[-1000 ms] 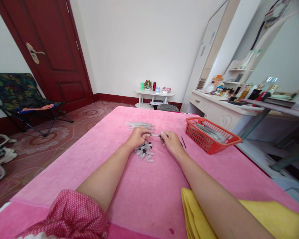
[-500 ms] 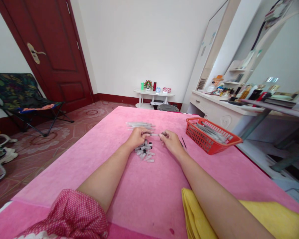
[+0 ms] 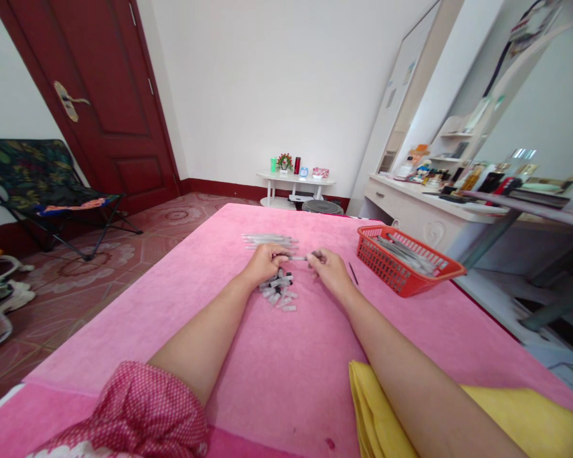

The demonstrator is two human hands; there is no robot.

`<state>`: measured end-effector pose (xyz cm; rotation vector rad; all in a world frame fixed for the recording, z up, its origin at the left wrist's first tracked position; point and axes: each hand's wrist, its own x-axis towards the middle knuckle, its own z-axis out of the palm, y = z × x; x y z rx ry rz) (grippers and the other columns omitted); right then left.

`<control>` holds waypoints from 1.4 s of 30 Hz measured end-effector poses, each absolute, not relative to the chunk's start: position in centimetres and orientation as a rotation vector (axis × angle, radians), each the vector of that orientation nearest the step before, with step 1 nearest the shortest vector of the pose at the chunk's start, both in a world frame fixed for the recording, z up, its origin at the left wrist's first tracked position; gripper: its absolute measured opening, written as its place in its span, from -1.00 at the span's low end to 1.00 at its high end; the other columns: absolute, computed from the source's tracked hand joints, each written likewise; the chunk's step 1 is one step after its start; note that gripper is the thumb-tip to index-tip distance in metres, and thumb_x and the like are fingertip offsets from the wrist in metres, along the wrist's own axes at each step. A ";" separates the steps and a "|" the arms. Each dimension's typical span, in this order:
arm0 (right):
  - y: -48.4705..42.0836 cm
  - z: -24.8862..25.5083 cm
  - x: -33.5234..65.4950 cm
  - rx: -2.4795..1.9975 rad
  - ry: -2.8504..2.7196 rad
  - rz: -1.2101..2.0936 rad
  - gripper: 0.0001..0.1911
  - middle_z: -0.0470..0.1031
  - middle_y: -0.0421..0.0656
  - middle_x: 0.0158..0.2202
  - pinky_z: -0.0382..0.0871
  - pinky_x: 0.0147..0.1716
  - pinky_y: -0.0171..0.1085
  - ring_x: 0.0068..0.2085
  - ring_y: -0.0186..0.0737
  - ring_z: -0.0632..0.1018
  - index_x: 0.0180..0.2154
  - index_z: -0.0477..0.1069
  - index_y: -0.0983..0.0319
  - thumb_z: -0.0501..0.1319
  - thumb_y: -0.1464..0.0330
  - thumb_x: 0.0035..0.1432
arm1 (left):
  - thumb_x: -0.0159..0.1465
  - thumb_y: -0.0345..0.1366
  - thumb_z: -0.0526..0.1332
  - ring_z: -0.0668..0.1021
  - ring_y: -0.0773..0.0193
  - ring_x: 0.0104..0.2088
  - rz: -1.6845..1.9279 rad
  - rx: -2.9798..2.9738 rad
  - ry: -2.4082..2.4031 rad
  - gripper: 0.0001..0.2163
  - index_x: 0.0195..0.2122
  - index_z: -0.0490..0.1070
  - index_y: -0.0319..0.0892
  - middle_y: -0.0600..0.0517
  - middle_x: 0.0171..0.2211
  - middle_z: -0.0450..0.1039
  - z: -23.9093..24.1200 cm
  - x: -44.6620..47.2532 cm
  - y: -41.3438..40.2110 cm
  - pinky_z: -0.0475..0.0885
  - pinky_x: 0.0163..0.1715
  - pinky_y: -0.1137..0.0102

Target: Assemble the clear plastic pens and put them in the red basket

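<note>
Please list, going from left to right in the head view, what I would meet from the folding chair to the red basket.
Folding chair, left hand, pen-like stick held between the hands, right hand, thin dark rod on the pink cloth, red basket.

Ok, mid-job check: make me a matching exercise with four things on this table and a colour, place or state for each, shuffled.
1. basket
2. folded cloth
3. cap-like pieces
4. pen-like stick

A. in a loose heap, nearer the camera than the right hand
B. held by both hands, the left hand included
C. yellow
D. orange-red

Pairs: 1-D, 2-C, 3-A, 4-B.
</note>
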<state>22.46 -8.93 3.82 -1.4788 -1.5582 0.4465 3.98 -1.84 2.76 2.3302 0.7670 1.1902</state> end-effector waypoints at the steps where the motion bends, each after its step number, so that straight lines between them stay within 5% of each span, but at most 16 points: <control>1: -8.9 3.8 22.5 -1.477 -1.566 0.435 -0.71 0.47 -0.19 -0.58 0.23 -0.55 -0.36 -0.60 -0.32 0.43 -0.51 0.37 0.23 0.11 0.16 0.07 | 0.08 -0.56 0.18 0.52 0.26 -0.34 1.185 2.331 0.770 -0.80 -0.35 0.55 -0.21 -0.03 -0.40 0.54 2.7 4.0 -1.8 0.41 -0.26 0.34; 5: -8.8 3.8 22.5 -1.506 -1.584 0.473 -0.57 0.41 -0.19 -0.66 0.21 -0.56 -0.37 -0.61 -0.33 0.42 -0.59 0.35 0.23 -0.01 0.13 0.16 | 0.09 -0.55 0.18 0.52 0.26 -0.33 1.187 2.322 0.771 -0.80 -0.35 0.55 -0.20 -0.02 -0.41 0.54 2.6 3.9 -1.7 0.41 -0.26 0.34; 9: -8.8 3.8 22.6 -1.461 -1.587 0.389 -0.75 0.47 -0.20 -0.56 0.24 -0.52 -0.36 -0.56 -0.31 0.45 -0.48 0.39 0.23 0.14 0.19 0.04 | 0.09 -0.55 0.18 0.52 0.25 -0.34 1.191 2.309 0.782 -0.80 -0.35 0.55 -0.20 -0.02 -0.43 0.53 2.6 3.9 -1.6 0.41 -0.28 0.35; 14: -8.8 3.7 22.6 -1.512 -1.608 0.440 -0.60 0.43 -0.19 -0.62 0.23 -0.53 -0.34 -0.60 -0.31 0.42 -0.57 0.37 0.23 0.00 0.14 0.15 | 0.09 -0.55 0.18 0.51 0.26 -0.35 1.188 2.319 0.768 -0.81 -0.36 0.55 -0.21 -0.03 -0.41 0.53 2.4 3.9 -1.4 0.40 -0.27 0.35; 18: -8.8 3.8 22.6 -1.487 -1.620 0.365 -0.74 0.47 -0.21 -0.56 0.22 -0.51 -0.38 -0.54 -0.32 0.44 -0.50 0.38 0.23 0.11 0.20 0.08 | 0.08 -0.55 0.18 0.51 0.25 -0.34 1.189 2.309 0.749 -0.80 -0.36 0.55 -0.21 -0.04 -0.41 0.54 2.5 3.9 -1.5 0.39 -0.27 0.35; 22: -8.8 3.8 22.6 -1.529 -1.621 0.447 -0.59 0.39 -0.21 -0.66 0.20 -0.55 -0.37 -0.61 -0.33 0.42 -0.60 0.33 0.24 -0.02 0.17 0.17 | 0.08 -0.54 0.18 0.51 0.23 -0.35 1.175 2.321 0.721 -0.80 -0.36 0.56 -0.21 -0.05 -0.42 0.53 2.6 4.0 -1.7 0.38 -0.27 0.33; 27: -8.8 3.7 22.5 -1.515 -1.577 0.442 -0.71 0.46 -0.20 -0.59 0.23 -0.55 -0.38 -0.60 -0.34 0.43 -0.51 0.36 0.24 0.10 0.18 0.09 | 0.07 -0.54 0.17 0.50 0.21 -0.36 1.192 2.289 0.725 -0.78 -0.35 0.57 -0.18 -0.05 -0.43 0.53 2.6 4.0 -1.8 0.37 -0.28 0.33; 32: -9.0 4.1 22.0 -1.431 -1.367 0.818 -0.56 0.44 -0.15 -0.64 0.21 -0.65 -0.38 -0.67 -0.35 0.39 -0.60 0.33 0.26 0.05 0.09 0.13 | 0.04 -0.55 0.19 0.51 0.19 -0.35 1.242 2.176 0.705 -0.77 -0.38 0.58 -0.15 -0.03 -0.43 0.54 2.7 4.1 -1.8 0.36 -0.23 0.32; 37: -9.3 5.4 22.1 -1.206 -0.922 1.456 -0.29 0.55 0.09 -0.38 0.38 -0.54 -0.33 -0.50 -0.25 0.54 -0.39 0.43 0.34 -0.19 -0.11 0.17 | 0.04 -0.55 0.19 0.52 0.23 -0.29 1.538 1.687 0.761 -0.71 -0.25 0.55 -0.16 -0.01 -0.31 0.56 3.4 3.9 -1.4 0.36 -0.18 0.37; 42: -9.5 5.9 22.2 -1.145 -0.897 1.550 -0.21 0.55 0.15 -0.30 0.44 -0.47 -0.29 -0.41 -0.19 0.57 -0.31 0.43 0.36 -0.25 -0.15 0.14 | 0.07 -0.53 0.20 0.50 0.36 -0.45 1.640 1.154 0.740 -0.79 -0.27 0.53 -0.25 0.01 -0.43 0.53 3.9 3.5 -0.7 0.39 -0.32 0.46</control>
